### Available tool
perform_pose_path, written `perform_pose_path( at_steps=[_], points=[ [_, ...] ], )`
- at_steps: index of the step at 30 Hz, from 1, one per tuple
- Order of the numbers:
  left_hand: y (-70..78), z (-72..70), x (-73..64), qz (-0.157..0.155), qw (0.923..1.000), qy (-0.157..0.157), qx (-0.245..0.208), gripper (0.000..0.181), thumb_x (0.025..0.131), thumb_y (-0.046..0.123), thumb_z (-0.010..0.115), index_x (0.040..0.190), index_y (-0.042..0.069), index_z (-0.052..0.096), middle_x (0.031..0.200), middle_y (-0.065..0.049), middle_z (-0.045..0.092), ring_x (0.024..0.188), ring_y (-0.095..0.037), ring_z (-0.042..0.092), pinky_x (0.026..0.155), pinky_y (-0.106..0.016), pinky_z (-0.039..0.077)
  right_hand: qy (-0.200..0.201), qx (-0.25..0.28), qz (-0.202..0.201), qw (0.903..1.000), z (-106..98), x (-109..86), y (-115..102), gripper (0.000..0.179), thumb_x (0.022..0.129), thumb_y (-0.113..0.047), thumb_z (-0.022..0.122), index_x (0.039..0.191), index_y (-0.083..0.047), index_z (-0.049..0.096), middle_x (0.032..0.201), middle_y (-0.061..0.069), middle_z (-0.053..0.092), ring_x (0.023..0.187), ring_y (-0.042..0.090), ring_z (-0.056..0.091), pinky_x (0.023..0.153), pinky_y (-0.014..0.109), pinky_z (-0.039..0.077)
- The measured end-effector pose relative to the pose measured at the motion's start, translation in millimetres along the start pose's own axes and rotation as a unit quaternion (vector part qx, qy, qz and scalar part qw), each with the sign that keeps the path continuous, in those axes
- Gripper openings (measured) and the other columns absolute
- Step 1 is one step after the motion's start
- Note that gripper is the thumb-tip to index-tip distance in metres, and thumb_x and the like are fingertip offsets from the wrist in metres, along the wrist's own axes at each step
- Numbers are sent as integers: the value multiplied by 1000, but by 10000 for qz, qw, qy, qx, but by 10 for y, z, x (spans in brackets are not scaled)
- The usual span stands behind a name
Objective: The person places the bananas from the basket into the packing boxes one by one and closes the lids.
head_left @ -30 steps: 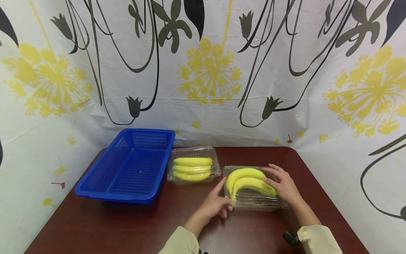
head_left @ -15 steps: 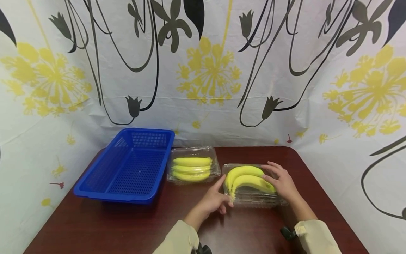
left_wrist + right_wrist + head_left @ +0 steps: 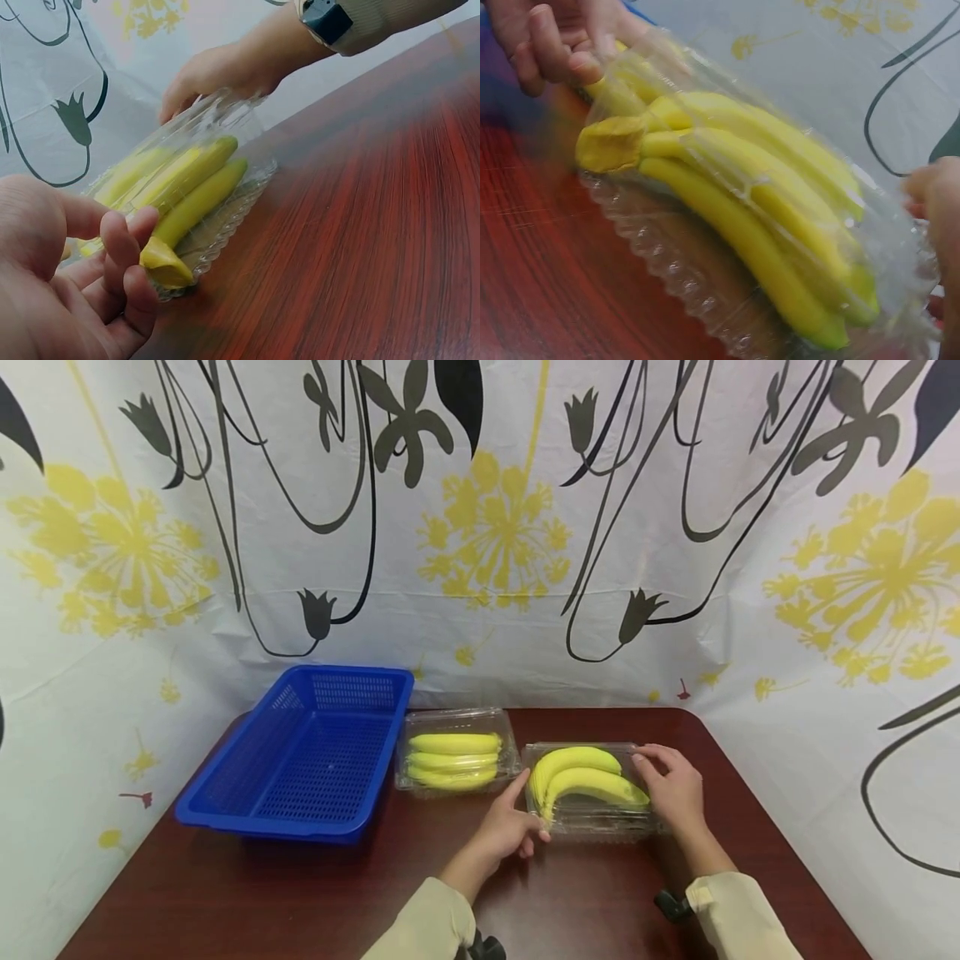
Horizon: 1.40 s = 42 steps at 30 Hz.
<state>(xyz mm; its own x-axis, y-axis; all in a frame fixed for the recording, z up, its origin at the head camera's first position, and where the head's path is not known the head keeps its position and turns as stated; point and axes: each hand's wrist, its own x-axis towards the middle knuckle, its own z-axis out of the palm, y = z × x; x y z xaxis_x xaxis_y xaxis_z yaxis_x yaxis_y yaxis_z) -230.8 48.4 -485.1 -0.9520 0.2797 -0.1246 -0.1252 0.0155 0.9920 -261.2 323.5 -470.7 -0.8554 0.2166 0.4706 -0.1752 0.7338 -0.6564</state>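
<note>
A clear plastic clamshell box [image 3: 600, 825] lies on the dark red table with a bunch of yellow bananas [image 3: 592, 778] inside. My left hand [image 3: 501, 827] holds the box's left end, thumb at its left side and a curled finger beside the banana stem; in the left wrist view its fingers [image 3: 124, 247] are bent. My right hand [image 3: 675, 783] grips the far right corner, its finger ends partly hidden by the plastic. The right wrist view shows the banana stem [image 3: 611, 144] at the box's left end, under the clear lid.
To the left of this box stands a second clear plastic box [image 3: 453, 720] with bananas. Further left is a blue plastic basket [image 3: 390, 739] with perforated walls. A white patterned sheet [image 3: 480, 643] hangs behind the table [image 3: 300, 893].
The box has slid slightly away from me and to the left. My right fingers have shifted from over the lid's right part to the box's far right corner. The left hand stays at the left end.
</note>
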Motion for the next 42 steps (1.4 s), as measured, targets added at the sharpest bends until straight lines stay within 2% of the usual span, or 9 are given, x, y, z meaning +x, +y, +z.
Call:
perform_pose_path(
  at_steps=[2, 5, 8, 13, 15, 20, 26, 36, 42],
  points=[
    [-8, 13, 5, -23, 9999, 93, -50, 87, 77, -7, 62, 153, 27, 34, 65, -11, 68, 37, -11, 46, 39, -24, 42, 785, -46, 245, 9966, 13, -23, 4, 23, 95, -24, 63, 96, -2, 73, 103, 15, 66, 95, 32, 59, 81, 47, 43],
    [-16, 38, 6, -19, 9997, 228, -122, 86, 77, -9, 61, 152, 26, 36, 65, -11, 68, 36, -10, 45, 38, -23, 41, 1292, -39, 617, 9897, -10, -70, -20, 29, 96, -26, 61, 85, 0, 71, 91, 16, 66, 86, 32, 58, 74, 44, 39],
    [-17, 69, 11, -38, 9991, 337, -250, 88, 75, -10, 58, 152, 25, 36, 65, -11, 68, 36, -10, 46, 38, -22, 40, 913, 74, 923, 9915, -53, -128, -59, 30, 96, -29, 60, 91, -2, 72, 93, 16, 67, 87, 31, 58, 73, 41, 40],
    [-26, 121, 22, -84, 9975, 514, -470, 87, 76, -10, 59, 152, 25, 35, 66, -12, 69, 36, -10, 47, 37, -21, 37, -166, 421, 1266, 9909, -87, -248, -93, 35, 101, -33, 51, 124, -9, 64, 116, 15, 65, 100, 24, 55, 75, 35, 42],
    [-29, 138, 23, -77, 9969, 598, -503, 86, 77, -10, 59, 152, 24, 36, 66, -13, 68, 36, -10, 47, 37, -21, 37, -103, 573, 1405, 9884, -66, -308, -86, 37, 102, -33, 49, 127, -9, 61, 119, 15, 63, 102, 23, 54, 77, 33, 41],
    [-41, 168, 29, -68, 9963, 653, -553, 87, 75, -10, 59, 151, 24, 37, 66, -13, 68, 36, -12, 49, 36, -21, 37, 570, 943, 1851, 9765, -7, -469, -38, 34, 104, -30, 45, 119, -4, 61, 114, 14, 61, 99, 20, 50, 79, 32, 37],
    [-28, 161, 43, -55, 9960, 684, -568, 87, 74, -10, 59, 151, 24, 37, 65, -12, 68, 36, -12, 51, 36, -21, 37, 351, 946, 2072, 9731, 36, -558, 10, 32, 104, -26, 44, 127, -11, 60, 112, 9, 61, 93, 15, 51, 73, 25, 41],
    [-16, 145, 66, -102, 9968, 626, -478, 84, 78, -8, 60, 152, 26, 36, 66, -12, 68, 37, -13, 51, 36, -21, 37, 378, 1877, 2257, 9552, 84, -497, 10, 28, 103, -10, 40, 125, -9, 56, 73, 6, 53, 53, 8, 48, 44, 24, 42],
    [-23, 169, 99, -148, 9965, 704, -417, 84, 79, -8, 61, 151, 28, 37, 66, -11, 68, 37, -12, 50, 37, -21, 37, 843, 1525, 2323, 9569, 134, -509, 25, 25, 101, -14, 45, 119, -11, 62, 68, 4, 56, 50, 8, 47, 41, 25, 41]
  ],
)
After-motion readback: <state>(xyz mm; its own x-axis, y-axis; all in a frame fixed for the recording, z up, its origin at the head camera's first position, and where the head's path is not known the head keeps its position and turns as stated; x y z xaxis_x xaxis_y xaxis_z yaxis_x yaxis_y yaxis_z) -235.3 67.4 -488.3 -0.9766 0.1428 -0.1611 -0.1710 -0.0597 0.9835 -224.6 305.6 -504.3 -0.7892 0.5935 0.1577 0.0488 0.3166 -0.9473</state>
